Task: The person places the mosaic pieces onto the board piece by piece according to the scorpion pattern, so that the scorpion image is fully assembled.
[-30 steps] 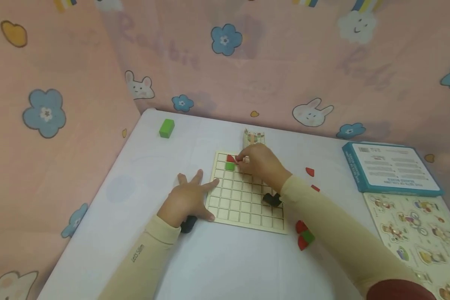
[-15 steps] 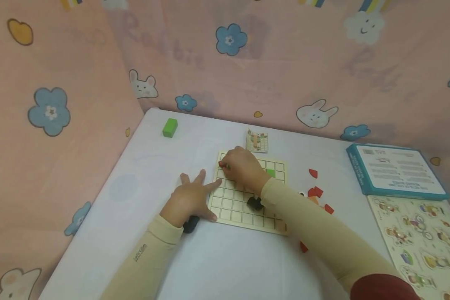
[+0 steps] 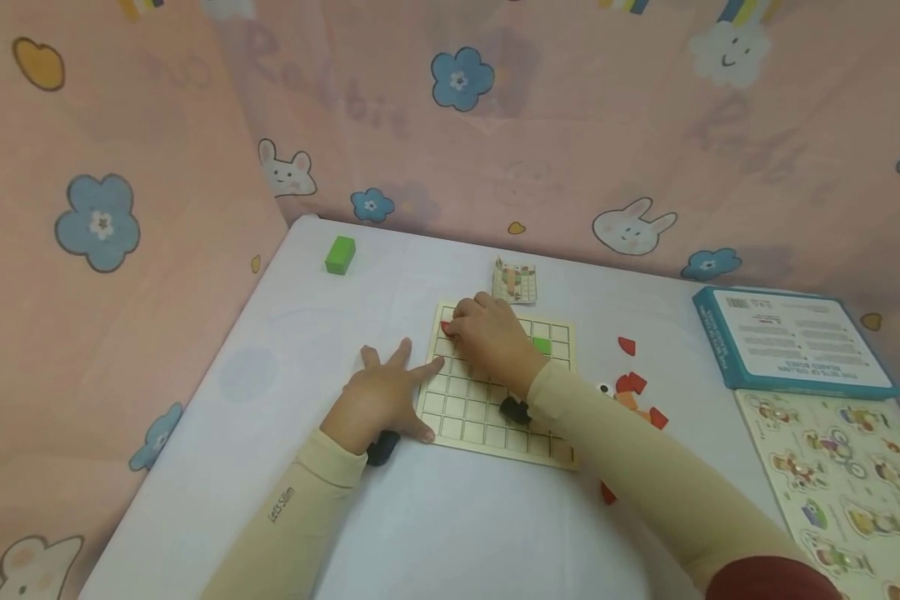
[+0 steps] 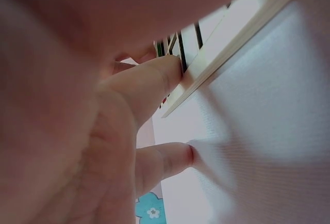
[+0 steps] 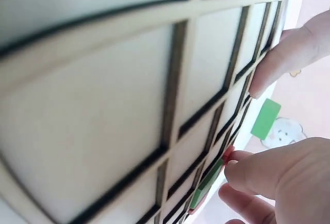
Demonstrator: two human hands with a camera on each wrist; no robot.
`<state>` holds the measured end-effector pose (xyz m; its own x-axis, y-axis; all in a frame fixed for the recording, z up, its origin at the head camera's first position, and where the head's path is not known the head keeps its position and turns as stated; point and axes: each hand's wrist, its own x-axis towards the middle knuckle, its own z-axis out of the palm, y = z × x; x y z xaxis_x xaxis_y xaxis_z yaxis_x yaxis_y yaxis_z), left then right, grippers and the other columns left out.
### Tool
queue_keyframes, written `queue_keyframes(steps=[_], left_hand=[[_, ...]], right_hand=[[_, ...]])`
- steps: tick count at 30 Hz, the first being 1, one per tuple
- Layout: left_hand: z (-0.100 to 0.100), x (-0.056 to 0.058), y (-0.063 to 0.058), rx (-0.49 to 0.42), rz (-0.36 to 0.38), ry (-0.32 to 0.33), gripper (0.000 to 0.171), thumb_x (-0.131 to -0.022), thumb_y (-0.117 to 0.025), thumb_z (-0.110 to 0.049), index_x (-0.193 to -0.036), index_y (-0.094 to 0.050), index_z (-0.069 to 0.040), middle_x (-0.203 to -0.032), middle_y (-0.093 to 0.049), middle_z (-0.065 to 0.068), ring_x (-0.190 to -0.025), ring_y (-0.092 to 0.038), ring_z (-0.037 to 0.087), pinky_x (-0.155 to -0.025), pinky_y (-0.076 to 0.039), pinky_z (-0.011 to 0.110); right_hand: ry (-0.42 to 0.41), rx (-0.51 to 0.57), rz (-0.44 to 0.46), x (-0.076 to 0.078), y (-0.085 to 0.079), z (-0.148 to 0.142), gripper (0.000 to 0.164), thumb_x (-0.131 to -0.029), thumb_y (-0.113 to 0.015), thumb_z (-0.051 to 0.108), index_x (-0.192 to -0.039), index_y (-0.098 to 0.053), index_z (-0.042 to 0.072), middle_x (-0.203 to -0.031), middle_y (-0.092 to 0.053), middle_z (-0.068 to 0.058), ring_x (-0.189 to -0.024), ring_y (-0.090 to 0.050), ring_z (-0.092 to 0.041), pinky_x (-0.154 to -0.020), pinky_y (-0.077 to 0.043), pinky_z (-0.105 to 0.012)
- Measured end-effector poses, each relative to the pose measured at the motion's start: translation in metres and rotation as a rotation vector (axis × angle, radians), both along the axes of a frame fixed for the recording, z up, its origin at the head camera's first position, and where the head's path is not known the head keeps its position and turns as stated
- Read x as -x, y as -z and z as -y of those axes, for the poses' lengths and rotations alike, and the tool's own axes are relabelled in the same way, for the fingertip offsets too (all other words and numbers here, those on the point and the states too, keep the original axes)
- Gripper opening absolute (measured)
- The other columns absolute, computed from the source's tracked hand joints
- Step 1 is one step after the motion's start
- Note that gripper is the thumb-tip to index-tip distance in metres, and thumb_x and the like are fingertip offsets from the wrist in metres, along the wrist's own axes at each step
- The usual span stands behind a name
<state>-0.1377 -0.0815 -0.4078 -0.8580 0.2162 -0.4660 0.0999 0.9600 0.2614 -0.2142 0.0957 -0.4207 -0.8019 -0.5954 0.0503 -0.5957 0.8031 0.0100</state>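
Note:
A wooden grid board [image 3: 465, 432] lies on the white table. My left hand [image 3: 378, 392] is spread at its left side, index fingertip and thumb at the edge, other fingers on the table. My right hand [image 3: 498, 340] reaches over the board's far left corner, thumb and fingertips pinching a small red rounded tile [image 3: 447, 328] at a cell. In the right wrist view a green tile [image 5: 206, 184] sits in the grid close to those fingertips; in the head view the hand hides it. Another green square tile [image 3: 542, 345] lies on the board's right part.
Several loose red tiles [image 3: 627, 345] and orange ones [image 3: 627, 402] lie right of the board. A pattern card [image 3: 516, 283] stands beyond it, a green block [image 3: 341, 255] at back left. A blue-edged box [image 3: 798, 346] and picture sheet [image 3: 862, 475] occupy the right.
My right hand has moved left across the board to its far left corner with a red tile, uncovering the green square at the right. The left hand has stayed at the board's edge.

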Motion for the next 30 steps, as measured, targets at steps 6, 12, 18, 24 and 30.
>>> queue_keyframes(steps=[6, 12, 18, 24, 30], left_hand=[[0.0, -0.003, -0.002, -0.01, -0.004, -0.016, 0.108, -0.063, -0.091, -0.051, -0.153, -0.032, -0.048, -0.17, -0.01, 0.007, -0.143, -0.014, 0.055, -0.091, -0.048, 0.067], [-0.001, -0.004, -0.003, -0.019, -0.011, -0.021, 0.108, -0.063, -0.092, -0.049, -0.153, -0.033, -0.048, -0.17, -0.012, 0.007, -0.143, -0.014, 0.055, -0.092, -0.047, 0.068], [-0.002, -0.003, -0.001, -0.016, -0.005, -0.028, 0.108, -0.063, -0.092, -0.049, -0.154, -0.033, -0.047, -0.17, -0.011, 0.008, -0.145, -0.011, 0.057, -0.094, -0.045, 0.07], [-0.002, -0.002, 0.001, -0.023, 0.0, -0.028, 0.109, -0.063, -0.093, -0.047, -0.154, -0.032, -0.046, -0.17, -0.009, 0.009, -0.146, -0.008, 0.059, -0.096, -0.043, 0.07], [-0.001, -0.002, 0.003, -0.025, -0.004, -0.024, 0.109, -0.063, -0.092, -0.048, -0.154, -0.032, -0.046, -0.17, -0.009, 0.009, -0.145, -0.009, 0.058, -0.094, -0.046, 0.067]], right_hand=[[0.026, -0.012, 0.029, -0.001, -0.002, -0.001, 0.025, -0.098, -0.064, 0.021, -0.12, -0.075, 0.023, -0.117, -0.066, 0.001, -0.105, -0.055, -0.022, -0.092, -0.05, -0.04], [0.074, 0.05, 0.062, -0.004, -0.007, -0.011, 0.023, -0.098, -0.061, 0.019, -0.114, -0.077, 0.024, -0.124, -0.065, -0.001, -0.115, -0.057, -0.026, -0.102, -0.047, -0.048], [0.17, 0.112, 0.125, -0.014, -0.014, -0.041, 0.025, -0.099, -0.062, 0.026, -0.119, -0.075, 0.021, -0.129, -0.065, -0.003, -0.123, -0.054, -0.03, -0.102, -0.045, -0.052], [0.308, 0.136, 0.183, -0.022, -0.008, -0.097, 0.032, -0.098, -0.06, 0.028, -0.127, -0.07, 0.016, -0.13, -0.066, -0.007, -0.122, -0.053, -0.033, -0.101, -0.044, -0.053], [0.499, 0.158, 0.289, -0.027, -0.008, -0.163, 0.043, -0.1, -0.057, 0.025, -0.141, -0.056, 0.011, -0.136, -0.062, -0.015, -0.124, -0.048, -0.039, -0.106, -0.041, -0.06]])
